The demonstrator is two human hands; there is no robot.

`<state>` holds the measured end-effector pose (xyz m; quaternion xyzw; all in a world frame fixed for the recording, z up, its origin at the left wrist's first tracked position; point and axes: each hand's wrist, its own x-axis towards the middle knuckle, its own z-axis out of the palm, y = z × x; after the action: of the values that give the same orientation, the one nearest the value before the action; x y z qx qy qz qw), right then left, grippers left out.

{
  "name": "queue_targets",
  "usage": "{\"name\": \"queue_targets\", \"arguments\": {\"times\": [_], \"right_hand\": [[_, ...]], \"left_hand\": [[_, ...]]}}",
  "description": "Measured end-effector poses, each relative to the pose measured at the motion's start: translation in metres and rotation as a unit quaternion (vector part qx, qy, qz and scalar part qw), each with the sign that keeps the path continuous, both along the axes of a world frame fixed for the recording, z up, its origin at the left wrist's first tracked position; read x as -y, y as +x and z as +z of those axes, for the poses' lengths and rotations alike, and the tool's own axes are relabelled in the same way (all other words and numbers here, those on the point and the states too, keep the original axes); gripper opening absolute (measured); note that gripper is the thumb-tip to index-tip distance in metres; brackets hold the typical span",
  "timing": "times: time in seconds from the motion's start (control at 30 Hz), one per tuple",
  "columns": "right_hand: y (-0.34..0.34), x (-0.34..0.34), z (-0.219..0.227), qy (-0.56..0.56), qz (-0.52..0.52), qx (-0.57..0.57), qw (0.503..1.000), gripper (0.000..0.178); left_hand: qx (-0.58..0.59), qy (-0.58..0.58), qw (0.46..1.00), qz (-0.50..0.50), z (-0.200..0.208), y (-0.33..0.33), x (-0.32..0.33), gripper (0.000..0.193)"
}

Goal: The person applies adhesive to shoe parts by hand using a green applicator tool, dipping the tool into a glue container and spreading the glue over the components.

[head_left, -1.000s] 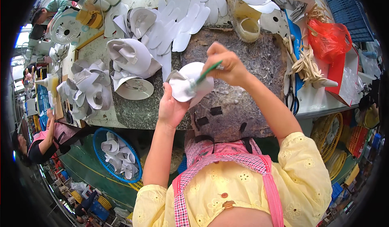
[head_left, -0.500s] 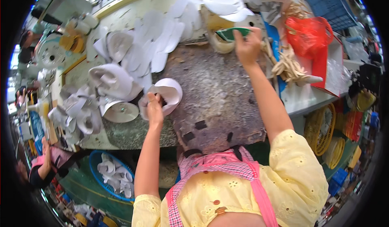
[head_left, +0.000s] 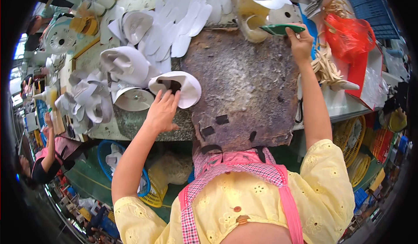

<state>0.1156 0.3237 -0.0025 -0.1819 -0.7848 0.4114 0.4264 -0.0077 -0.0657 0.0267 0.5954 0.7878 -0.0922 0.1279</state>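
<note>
A white shoe upper (head_left: pixel 189 89), curved and open at the top, lies at the left edge of the dark, stained work board (head_left: pixel 241 87). My left hand (head_left: pixel 162 112) rests its outstretched fingers on the near rim of this upper, thumb spread away. Up at the far right of the board, my right hand (head_left: pixel 301 45) pinches a green, flat-handled tool (head_left: pixel 283 29). The tool's left end reaches over a yellowish, glue-coated pot (head_left: pixel 257 26); its working tip cannot be made out.
More white uppers (head_left: pixel 126 65) are heaped left, with flat white insole-shaped pieces (head_left: pixel 191 22) behind. Right of the board are beige strips (head_left: pixel 326 67), a red plastic bag (head_left: pixel 348 37) and a blue crate (head_left: pixel 370 6). A co-worker's arm (head_left: pixel 50 139) shows far left.
My left hand has gone from gripping the upper, thumb on top, to lying spread on its near side. The green tool, still in my right hand, stays by the pot. The view has shifted.
</note>
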Motion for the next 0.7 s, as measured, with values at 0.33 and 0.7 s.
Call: {"name": "queue_targets", "arguments": {"times": [0.33, 0.7], "right_hand": [[0.023, 0.03, -0.021, -0.175, 0.011, 0.018, 0.984, 0.009], [0.028, 0.118, 0.006, -0.411, 0.09, -0.127, 0.898, 0.01]], "left_hand": [[0.062, 0.174, 0.982, 0.029, -0.013, 0.005, -0.015, 0.035], [0.311, 0.202, 0.825, 0.425, -0.032, 0.024, -0.052, 0.04]]}}
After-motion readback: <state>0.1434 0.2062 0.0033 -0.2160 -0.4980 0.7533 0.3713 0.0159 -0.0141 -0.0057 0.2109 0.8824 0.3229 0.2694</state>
